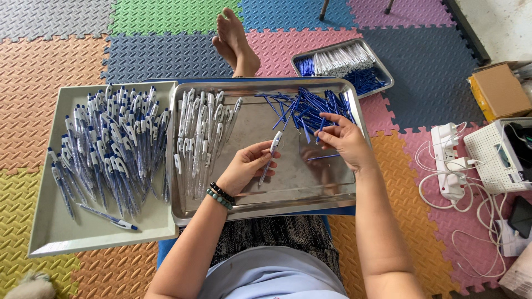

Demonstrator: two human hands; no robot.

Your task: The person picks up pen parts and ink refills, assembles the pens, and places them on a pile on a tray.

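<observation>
My left hand (pixel 245 166) holds one clear and white pen barrel (pixel 271 155) upright over the middle of a steel tray (pixel 266 205). My right hand (pixel 344 138) reaches into a heap of blue refills (pixel 310 108) at the tray's far right and pinches one between thumb and fingers. Empty pen barrels (pixel 202 133) lie in a row on the tray's left side. One loose blue refill (pixel 323 157) lies on the tray below my right hand.
A grey tray (pixel 55 232) on the left holds many finished blue and white pens (pixel 113 147). A second steel tray (pixel 341 63) of parts lies farther back. A power strip (pixel 448 160), cables, a white box and a cardboard box (pixel 499 91) sit right. Bare feet (pixel 235 41) rest ahead.
</observation>
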